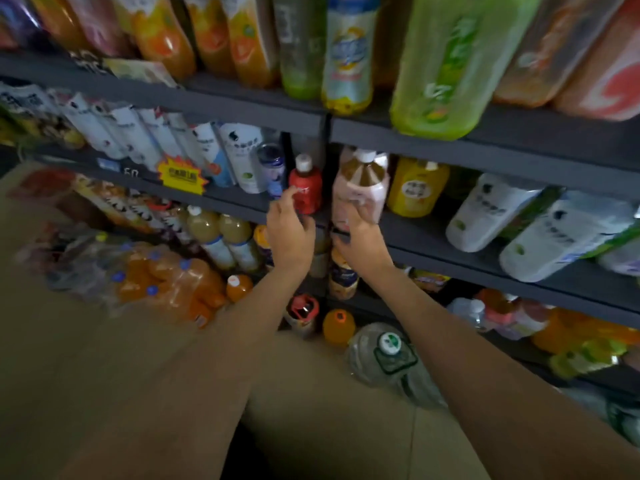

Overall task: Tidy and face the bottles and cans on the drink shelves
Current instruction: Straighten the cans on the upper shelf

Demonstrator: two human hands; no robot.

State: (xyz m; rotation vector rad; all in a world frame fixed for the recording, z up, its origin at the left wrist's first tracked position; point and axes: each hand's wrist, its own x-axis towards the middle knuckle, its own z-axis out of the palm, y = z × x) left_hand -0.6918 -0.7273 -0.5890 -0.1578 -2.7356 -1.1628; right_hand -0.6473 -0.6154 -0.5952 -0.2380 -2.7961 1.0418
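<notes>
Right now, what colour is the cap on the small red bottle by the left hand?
White, on the small red bottle; head view.

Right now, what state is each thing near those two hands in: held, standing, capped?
Left hand: fingers at the red bottle, grip unclear.
Right hand: grips the pink-label bottle.
Red bottle: upright, white cap on.
Pink-label bottle: capped, held, tilted slightly.
Yellow bottle: standing on the shelf, untouched.
Large water jug: on the floor, capped.
</notes>
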